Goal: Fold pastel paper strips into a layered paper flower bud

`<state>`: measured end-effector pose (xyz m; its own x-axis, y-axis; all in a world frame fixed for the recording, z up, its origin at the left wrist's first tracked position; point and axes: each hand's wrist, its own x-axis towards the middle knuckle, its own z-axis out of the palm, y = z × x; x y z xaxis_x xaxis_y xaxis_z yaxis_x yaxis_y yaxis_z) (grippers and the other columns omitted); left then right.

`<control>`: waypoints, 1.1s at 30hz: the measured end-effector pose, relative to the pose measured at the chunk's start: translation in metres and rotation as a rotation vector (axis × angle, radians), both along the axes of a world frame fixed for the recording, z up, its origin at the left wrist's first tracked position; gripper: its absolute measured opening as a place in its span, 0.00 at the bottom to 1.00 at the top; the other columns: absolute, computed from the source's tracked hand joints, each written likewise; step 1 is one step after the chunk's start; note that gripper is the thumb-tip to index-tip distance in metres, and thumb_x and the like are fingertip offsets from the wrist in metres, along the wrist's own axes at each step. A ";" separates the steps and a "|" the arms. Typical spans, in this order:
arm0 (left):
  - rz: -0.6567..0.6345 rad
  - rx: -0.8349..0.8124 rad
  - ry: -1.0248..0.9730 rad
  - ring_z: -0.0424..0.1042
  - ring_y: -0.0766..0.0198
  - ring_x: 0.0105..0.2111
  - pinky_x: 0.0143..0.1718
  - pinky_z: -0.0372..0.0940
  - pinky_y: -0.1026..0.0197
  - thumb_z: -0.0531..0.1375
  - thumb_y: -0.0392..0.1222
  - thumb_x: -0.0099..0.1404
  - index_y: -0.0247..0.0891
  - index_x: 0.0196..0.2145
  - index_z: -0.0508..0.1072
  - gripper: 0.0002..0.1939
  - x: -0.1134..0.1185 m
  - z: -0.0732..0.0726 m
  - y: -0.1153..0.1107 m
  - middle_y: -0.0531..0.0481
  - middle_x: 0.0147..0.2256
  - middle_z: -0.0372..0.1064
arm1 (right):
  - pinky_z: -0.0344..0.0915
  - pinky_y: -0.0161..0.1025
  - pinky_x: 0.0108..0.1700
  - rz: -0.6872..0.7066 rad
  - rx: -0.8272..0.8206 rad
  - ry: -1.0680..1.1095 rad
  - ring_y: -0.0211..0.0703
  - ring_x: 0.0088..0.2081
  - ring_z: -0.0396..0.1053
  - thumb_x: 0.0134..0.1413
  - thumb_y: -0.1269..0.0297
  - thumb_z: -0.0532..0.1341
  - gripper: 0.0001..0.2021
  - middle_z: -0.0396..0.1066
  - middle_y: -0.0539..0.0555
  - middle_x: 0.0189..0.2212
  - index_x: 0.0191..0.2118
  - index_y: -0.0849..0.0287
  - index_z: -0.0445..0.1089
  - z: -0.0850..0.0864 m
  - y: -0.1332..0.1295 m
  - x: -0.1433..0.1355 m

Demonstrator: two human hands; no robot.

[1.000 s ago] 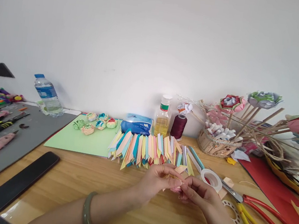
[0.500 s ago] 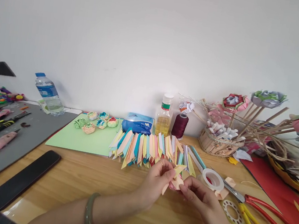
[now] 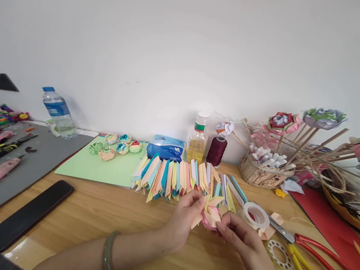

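Observation:
Between my hands, above the wooden table, is a folded paper flower (image 3: 211, 214) in pale yellow, peach and pink. My left hand (image 3: 187, 216) pinches its left side between thumb and fingers. Thumb and fingertips of my right hand (image 3: 236, 232) close on its lower right edge. Just behind the hands lies a long row of folded paper strips (image 3: 170, 178) in yellow, blue, peach and white. A roll of white tape (image 3: 255, 216) and scissors (image 3: 289, 238) with red and yellow handles lie beside my right hand.
Several small paper rosettes (image 3: 107, 153) rest on green paper (image 3: 75, 165). A tissue pack (image 3: 166, 148), a bottle of yellow liquid (image 3: 197, 144) and a thread spool (image 3: 217, 151) stand by the wall. A basket (image 3: 256, 175) is at right, a black phone-like slab (image 3: 29, 216) at left.
The paper flower has turned between my hands, so more of its petals and pink underside show. My left hand has shifted slightly left; my right hand is almost where it was.

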<state>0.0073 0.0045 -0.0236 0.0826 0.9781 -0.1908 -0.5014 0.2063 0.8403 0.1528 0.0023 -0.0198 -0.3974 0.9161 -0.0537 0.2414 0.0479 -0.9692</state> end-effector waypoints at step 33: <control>-0.225 0.224 0.198 0.64 0.67 0.31 0.31 0.59 0.67 0.62 0.45 0.49 0.33 0.26 0.66 0.12 -0.010 0.007 0.005 0.50 0.30 0.63 | 0.62 0.36 0.30 -0.145 0.325 -0.233 0.43 0.31 0.67 0.50 0.55 0.57 0.12 0.71 0.53 0.29 0.31 0.57 0.71 0.006 0.005 0.008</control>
<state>-0.0031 0.0090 -0.0168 0.2833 0.9590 -0.0079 -0.2876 0.0928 0.9532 0.1609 0.0074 -0.0136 -0.2744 0.9458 0.1738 0.4792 0.2912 -0.8280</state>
